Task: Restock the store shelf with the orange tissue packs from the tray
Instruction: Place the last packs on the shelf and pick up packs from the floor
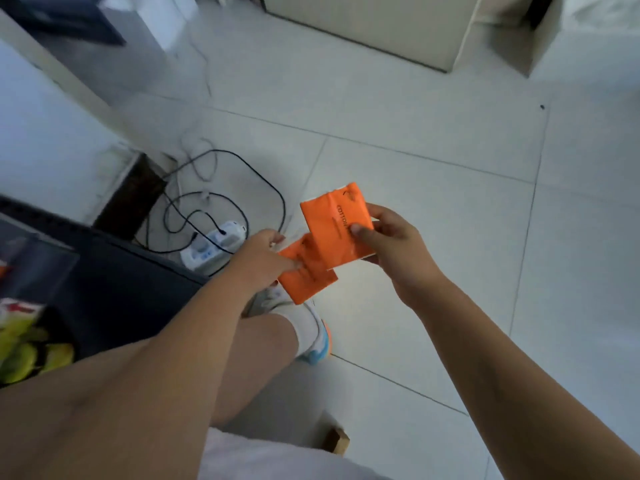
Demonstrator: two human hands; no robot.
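Two orange tissue packs are held over the white tiled floor. My right hand (391,247) grips the upper orange pack (334,225), thumb across its printed face. My left hand (265,258) holds the lower orange pack (306,277), thumb on top; the upper pack partly overlaps it. Neither the tray nor the store shelf shows clearly in this view.
A white power strip (214,245) with black cables (221,188) lies on the floor at left centre. A dark surface (114,271) with colourful packages (24,341) is at the left. My leg and shoe (308,327) are below the packs. A pale cabinet (374,26) stands at the top.
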